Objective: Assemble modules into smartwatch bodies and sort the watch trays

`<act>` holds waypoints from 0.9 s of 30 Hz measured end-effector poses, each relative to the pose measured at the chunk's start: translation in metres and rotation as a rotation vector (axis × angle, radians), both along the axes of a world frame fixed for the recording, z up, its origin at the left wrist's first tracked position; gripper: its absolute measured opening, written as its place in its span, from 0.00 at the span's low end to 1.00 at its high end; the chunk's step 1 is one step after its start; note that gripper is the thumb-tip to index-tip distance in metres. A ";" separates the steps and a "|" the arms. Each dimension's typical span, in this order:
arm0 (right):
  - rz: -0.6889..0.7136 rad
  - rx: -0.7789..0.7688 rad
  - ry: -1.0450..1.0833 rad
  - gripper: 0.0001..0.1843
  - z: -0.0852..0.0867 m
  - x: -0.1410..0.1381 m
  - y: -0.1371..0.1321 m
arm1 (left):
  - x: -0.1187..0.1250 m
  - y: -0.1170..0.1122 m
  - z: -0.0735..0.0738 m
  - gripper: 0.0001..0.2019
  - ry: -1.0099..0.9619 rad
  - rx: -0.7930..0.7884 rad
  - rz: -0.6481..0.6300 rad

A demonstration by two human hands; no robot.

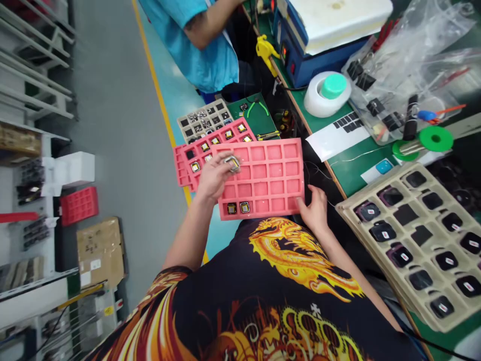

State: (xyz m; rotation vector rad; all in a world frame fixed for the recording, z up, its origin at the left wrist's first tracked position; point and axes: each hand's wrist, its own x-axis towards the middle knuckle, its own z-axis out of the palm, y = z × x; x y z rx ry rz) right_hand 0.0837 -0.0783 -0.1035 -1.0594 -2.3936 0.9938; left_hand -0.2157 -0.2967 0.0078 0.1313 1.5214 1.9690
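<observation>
A pink compartment tray [263,156] lies across my lap, tilted toward me. Two small square parts with metal centres, one a watch-like module [245,207], sit in its near-left compartments. My left hand [215,176] is closed in a pinch on another small square watch-like module [233,163], above the tray's left side. At the tray's near-right corner my right hand [314,208] grips its edge, with the thumb on top. Beyond the left hand, a second pink tray [216,142] carries several such modules and partly covers a beige tray [183,113] of dark parts.
To the right stands a green bench [347,175] with stacked beige trays [404,238] of dark watch-like parts, a tape roll [311,100], a solder spool [436,139] and a blue device [300,65]. A person in a blue shirt [210,60] sits ahead. Shelving lines the far left.
</observation>
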 end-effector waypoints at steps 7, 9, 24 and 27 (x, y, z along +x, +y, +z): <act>-0.203 -0.837 0.129 0.40 -0.059 0.003 0.002 | -0.122 -0.050 -0.045 0.16 0.071 -0.180 0.390; -0.191 -0.868 0.131 0.37 -0.065 0.003 -0.003 | -0.138 -0.054 -0.061 0.17 0.061 -0.291 0.412; -0.435 -0.618 0.162 0.34 -0.077 0.029 0.020 | -0.138 -0.010 -0.123 0.15 0.337 -0.574 0.113; -0.466 -0.573 0.150 0.34 -0.076 0.036 0.027 | -0.138 -0.003 -0.126 0.15 0.417 -0.657 0.058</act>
